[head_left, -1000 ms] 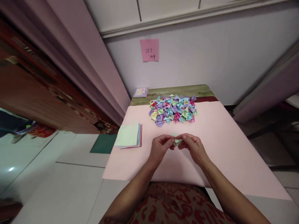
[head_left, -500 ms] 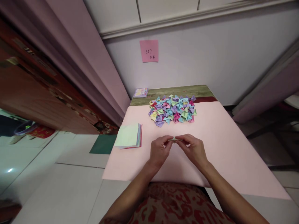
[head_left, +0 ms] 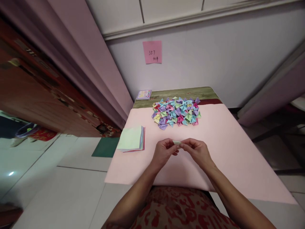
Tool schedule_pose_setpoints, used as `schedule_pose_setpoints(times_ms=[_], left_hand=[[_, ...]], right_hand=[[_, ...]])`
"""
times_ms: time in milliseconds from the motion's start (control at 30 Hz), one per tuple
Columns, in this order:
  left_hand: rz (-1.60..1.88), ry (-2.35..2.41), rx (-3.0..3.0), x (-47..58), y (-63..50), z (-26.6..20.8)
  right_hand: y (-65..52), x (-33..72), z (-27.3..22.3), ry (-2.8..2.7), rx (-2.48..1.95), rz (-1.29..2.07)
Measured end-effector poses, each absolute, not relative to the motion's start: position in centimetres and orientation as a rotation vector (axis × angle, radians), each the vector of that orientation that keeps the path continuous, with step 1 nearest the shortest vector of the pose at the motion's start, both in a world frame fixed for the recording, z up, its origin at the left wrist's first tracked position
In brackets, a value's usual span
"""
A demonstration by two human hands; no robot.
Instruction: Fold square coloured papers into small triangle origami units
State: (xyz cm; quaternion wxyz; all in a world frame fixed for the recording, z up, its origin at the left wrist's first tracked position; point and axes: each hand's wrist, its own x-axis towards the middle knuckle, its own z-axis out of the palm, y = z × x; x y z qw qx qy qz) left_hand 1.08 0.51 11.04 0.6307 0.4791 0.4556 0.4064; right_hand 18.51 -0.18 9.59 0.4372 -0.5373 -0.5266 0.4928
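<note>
Between my two hands, just above the pink table cover, is a small folded piece of pale green paper (head_left: 176, 142). My left hand (head_left: 164, 152) pinches it from the left, with the thumb in front. My right hand (head_left: 196, 150) grips its right end between thumb and fingers. Much of the paper is hidden behind the fingertips. Beyond the hands lies a heap of folded paper pieces (head_left: 177, 111) in purple, blue, green, yellow and pink. To the left rests a stack of square paper sheets (head_left: 130, 138), light green on top.
The pink cover (head_left: 228, 159) spreads over the table, leaving a wooden-patterned strip (head_left: 205, 92) at the back. A small printed pack (head_left: 144, 94) sits at the back left corner. A pink note (head_left: 152, 52) is stuck on the wall. A curtain (head_left: 102, 57) hangs on the left.
The green paper has turned in my fingers and shows more of a flat face. My left fingers have shifted, with the thumb now across its front. Heap and stack are unchanged.
</note>
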Motion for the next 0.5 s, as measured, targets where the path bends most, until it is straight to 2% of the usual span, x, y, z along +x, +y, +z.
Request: schedule_pose_setpoints(times_ms=[133,200,400,500], left_hand=[[0.961,1.037,1.076,1.4,0.3,10.9],[1.001,1.059,1.058,1.7,0.3,10.8],[1.043,1.077,1.020,2.1,0.2,11.1],[1.070,1.086,1.000,2.2,0.1,11.2]], right_hand=[[-0.2,18.3,10.0,-1.285,-1.318,1.240],[-0.4,18.1,10.3,-1.347,-1.336,1.129],[-0.9,17.7,10.3,-1.695,-1.382,0.298],[-1.2,17.8,10.2,-1.806,-1.357,0.021]])
